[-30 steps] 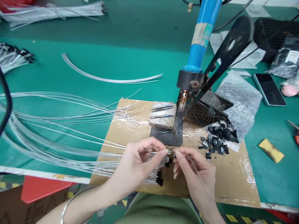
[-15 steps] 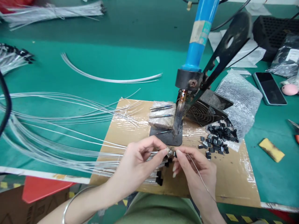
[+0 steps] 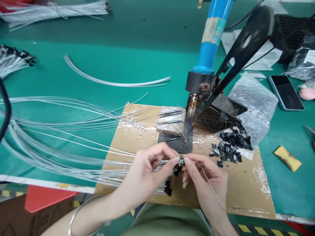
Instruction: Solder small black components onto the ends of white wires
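So, in the head view, two bare hands meet over a sheet of cardboard (image 3: 248,193) on the green table (image 3: 118,59). The left hand (image 3: 147,173) has its grip pinched, thumb against forefinger, on the end of a white cable (image 3: 162,161). The right hand (image 3: 211,173) has its grip pinched on a small black connector (image 3: 182,161), which sits between the two hands' fingertips, at the cable's end; whether cable and connector touch is too small to tell. A thin wire (image 3: 210,185) runs from the right fingers back across that hand toward the wrist.

Beside and under the left hand lies a spread of white cables (image 3: 73,173), some with black ends (image 3: 168,189). Just beyond the hands, a blue-handled soldering iron (image 3: 209,49) points down at a dark plate (image 3: 177,146), next to a pale block (image 3: 169,128) bearing metal tips (image 3: 169,122). To the right, loose black connectors (image 3: 228,149) lie piled near a fan (image 3: 214,118) and bubble wrap (image 3: 258,101).
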`<action>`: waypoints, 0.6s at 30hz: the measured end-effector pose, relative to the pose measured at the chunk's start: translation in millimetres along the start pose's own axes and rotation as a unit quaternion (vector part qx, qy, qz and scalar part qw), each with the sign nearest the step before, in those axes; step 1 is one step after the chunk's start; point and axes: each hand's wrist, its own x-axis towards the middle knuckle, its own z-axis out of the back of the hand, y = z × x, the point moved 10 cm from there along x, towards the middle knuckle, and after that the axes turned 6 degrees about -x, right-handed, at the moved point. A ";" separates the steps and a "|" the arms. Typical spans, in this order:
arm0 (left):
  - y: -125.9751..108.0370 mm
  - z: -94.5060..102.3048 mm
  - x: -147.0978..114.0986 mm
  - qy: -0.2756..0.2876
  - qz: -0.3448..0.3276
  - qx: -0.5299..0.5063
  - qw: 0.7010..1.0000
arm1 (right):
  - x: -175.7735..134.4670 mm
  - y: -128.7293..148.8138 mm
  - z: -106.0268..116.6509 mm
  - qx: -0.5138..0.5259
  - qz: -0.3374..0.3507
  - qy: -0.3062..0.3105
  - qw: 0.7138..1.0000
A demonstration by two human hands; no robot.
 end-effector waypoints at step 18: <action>-5.2 -0.2 0.0 -0.018 -0.034 -0.016 0.999 | 0.6 -2.3 -1.8 0.030 -0.005 0.015 0.999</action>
